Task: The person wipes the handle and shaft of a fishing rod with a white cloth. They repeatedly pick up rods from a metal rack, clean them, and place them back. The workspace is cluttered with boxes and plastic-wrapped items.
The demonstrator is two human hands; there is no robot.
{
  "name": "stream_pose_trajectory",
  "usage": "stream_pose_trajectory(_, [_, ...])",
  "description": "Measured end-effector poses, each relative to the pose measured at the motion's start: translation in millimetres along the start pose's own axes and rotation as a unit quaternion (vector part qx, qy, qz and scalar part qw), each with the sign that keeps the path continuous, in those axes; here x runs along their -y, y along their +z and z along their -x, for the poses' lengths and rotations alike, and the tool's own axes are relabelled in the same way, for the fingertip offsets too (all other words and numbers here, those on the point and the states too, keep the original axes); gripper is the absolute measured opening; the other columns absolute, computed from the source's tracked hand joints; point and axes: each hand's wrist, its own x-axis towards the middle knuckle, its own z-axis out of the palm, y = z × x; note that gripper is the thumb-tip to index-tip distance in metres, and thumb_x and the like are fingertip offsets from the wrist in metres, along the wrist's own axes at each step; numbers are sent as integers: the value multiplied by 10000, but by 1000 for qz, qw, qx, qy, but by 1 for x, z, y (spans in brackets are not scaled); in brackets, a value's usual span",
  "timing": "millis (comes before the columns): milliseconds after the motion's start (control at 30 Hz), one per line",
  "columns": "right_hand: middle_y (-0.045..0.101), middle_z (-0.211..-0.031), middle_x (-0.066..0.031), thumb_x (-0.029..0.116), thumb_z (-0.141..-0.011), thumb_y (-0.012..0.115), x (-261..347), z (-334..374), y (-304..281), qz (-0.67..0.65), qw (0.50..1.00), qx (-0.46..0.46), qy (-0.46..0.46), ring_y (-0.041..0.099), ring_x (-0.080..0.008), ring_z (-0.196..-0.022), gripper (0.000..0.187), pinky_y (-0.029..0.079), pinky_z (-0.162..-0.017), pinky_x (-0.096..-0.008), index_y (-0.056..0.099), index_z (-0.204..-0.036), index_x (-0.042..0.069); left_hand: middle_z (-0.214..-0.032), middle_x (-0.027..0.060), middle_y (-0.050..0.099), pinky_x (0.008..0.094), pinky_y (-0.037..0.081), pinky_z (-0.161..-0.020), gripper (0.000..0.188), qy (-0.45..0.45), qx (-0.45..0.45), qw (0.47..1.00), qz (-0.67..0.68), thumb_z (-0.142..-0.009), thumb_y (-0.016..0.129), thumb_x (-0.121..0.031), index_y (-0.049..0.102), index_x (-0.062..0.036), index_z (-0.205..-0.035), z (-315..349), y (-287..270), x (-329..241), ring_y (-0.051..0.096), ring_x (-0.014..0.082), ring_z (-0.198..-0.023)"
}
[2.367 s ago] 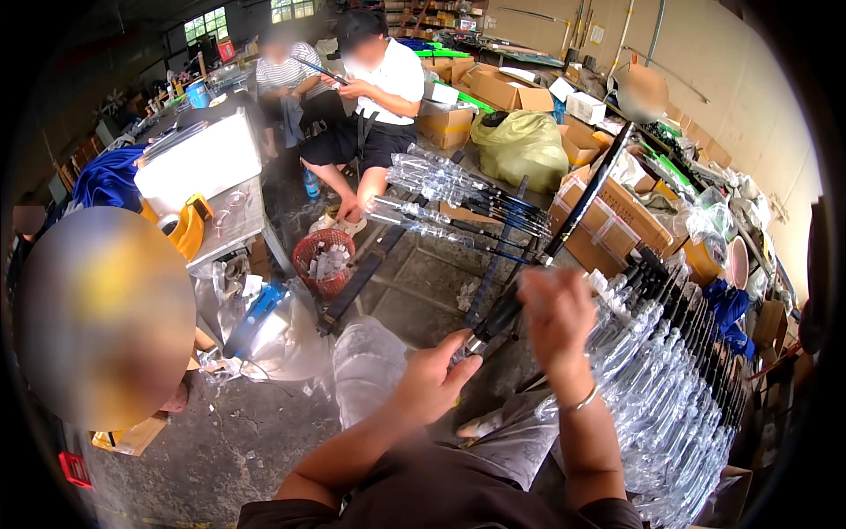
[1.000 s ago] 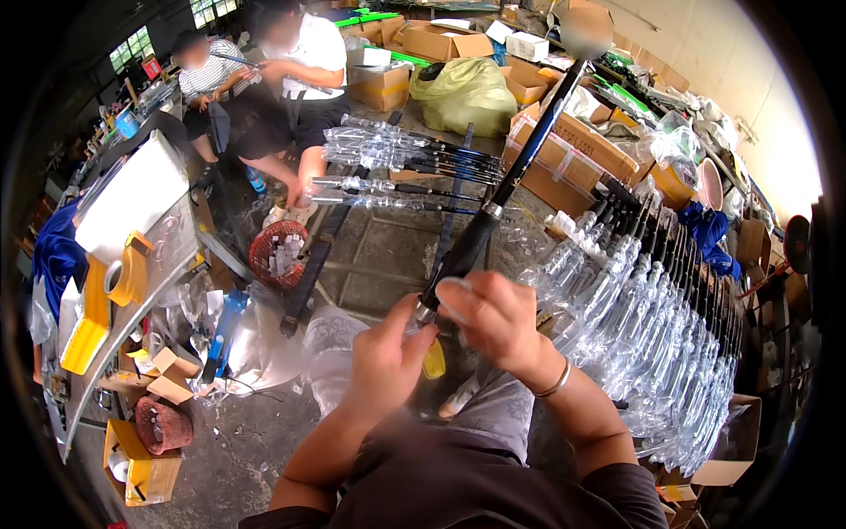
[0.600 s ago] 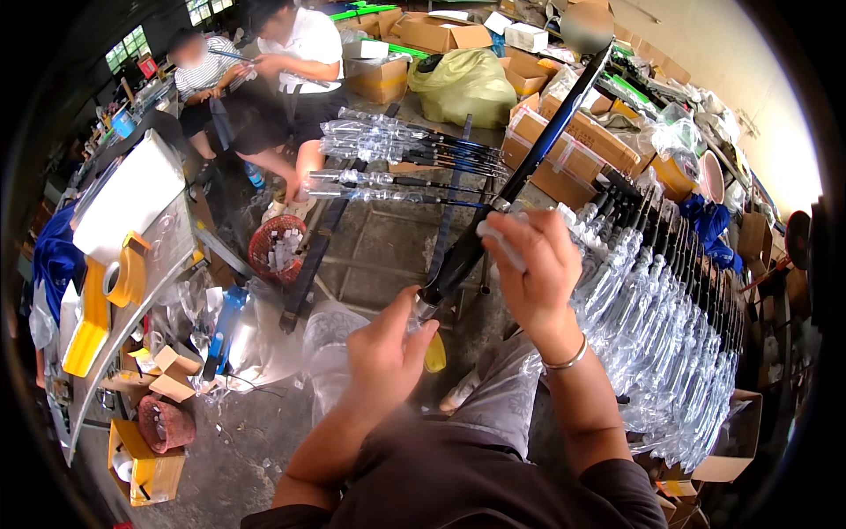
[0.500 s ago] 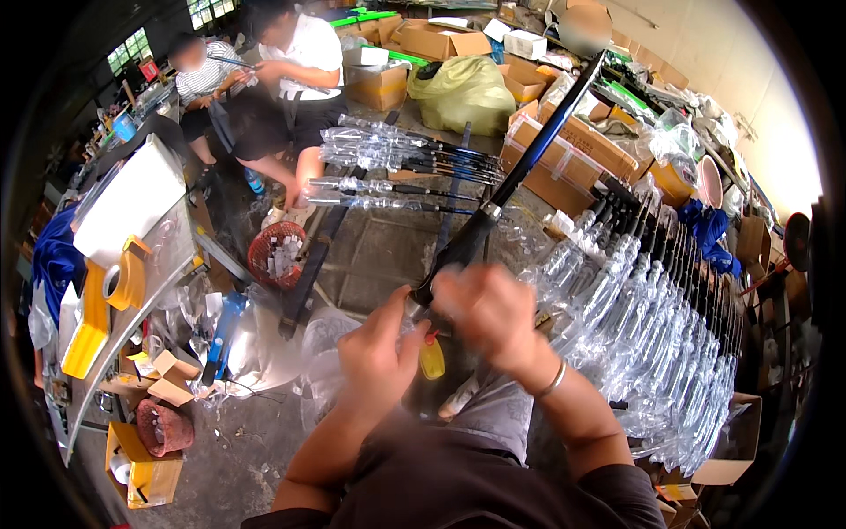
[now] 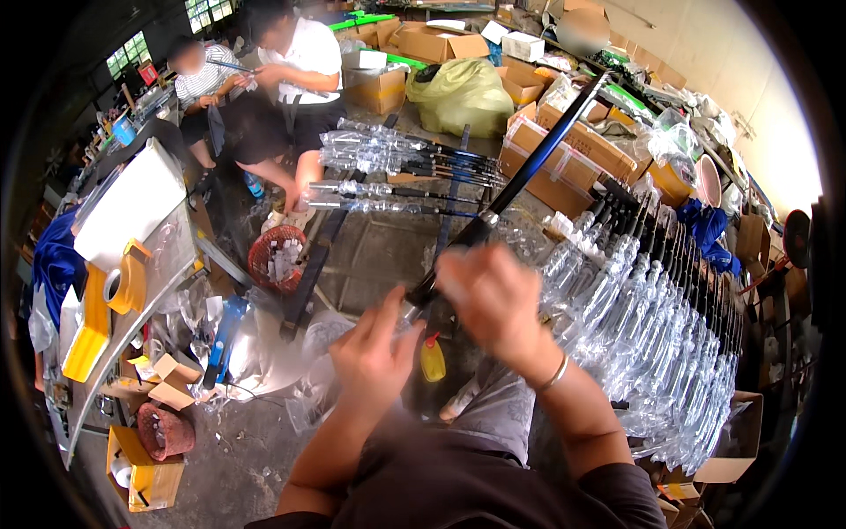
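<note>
A long fishing rod with a blue and black shaft and a thick black handle slants up to the far right in front of me. My left hand is closed round the butt end of its handle. Over the handle, just above the left hand, my right hand is curled, with a bracelet on the wrist. The right fingertips are slightly smeared, and what they pinch, if anything, I cannot make out. Below the rod's butt lies a small yellow object.
Many plastic-wrapped rods lean in a row at right; several more wrapped rods lie on a rack ahead. A red basket stands left of centre. Cardboard boxes are piled behind. Two people sit at the far left. A yellow tape dispenser rests at left.
The rod's far end has dropped slightly. My left hand has shifted a little left and the right hand has moved slightly along the handle, now less blurred.
</note>
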Motion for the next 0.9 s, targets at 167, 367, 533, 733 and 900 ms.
stream_pose_trajectory(167, [601, -826, -67, 56, -684, 758, -21, -16, -6, 34, 996, -67, 57, 645, -182, -669, 295, 516, -475, -300, 661, -963, 38, -821, 103, 667, 254, 471, -581, 365, -128, 63, 966, 216, -841, 709, -65, 617, 18, -1185, 13, -2, -4, 572, 124, -607])
stream_pose_trajectory(367, [587, -817, -55, 18, -645, 765, 1, 11, 3, -48, 999, -19, -17, 611, -203, -640, 343, 513, -489, -292, 669, -973, 55, -781, 35, 641, 211, 442, -583, 323, -248, 165, 882, 366, -913, 622, -82, 581, 52, -1204, 12, -6, -3, 569, 66, -663])
stream_pose_trajectory(533, [611, -864, -109, -23, -665, 787, -3, 3, 3, -53, 991, -86, 83, 618, -256, -726, 346, 506, -562, -332, 685, -982, 70, -753, -24, 560, 189, 362, -521, 296, -330, 225, 778, 485, -940, 571, -92, 579, 33, -1208, 13, -14, -4, 460, 33, -595])
stream_pose_trajectory(733, [616, -860, -111, -23, -645, 788, -4, 2, 0, -63, 992, -74, 78, 613, -268, -752, 359, 502, -582, -334, 685, -981, 47, -729, -18, 490, 192, 267, -454, 296, -398, 278, 658, 575, -981, 511, -204, 595, -4, -1184, 12, -21, -3, 378, 30, -553])
stream_pose_trajectory(900, [590, -818, -61, 71, -657, 763, 17, 24, 9, -87, 993, -84, 17, 622, -222, -654, 325, 520, -524, -307, 690, -974, 78, -626, 31, 464, 219, 293, -394, 490, -393, 299, 622, 608, -969, 531, -437, 550, 29, -1120, 10, -16, 6, 368, 74, -430])
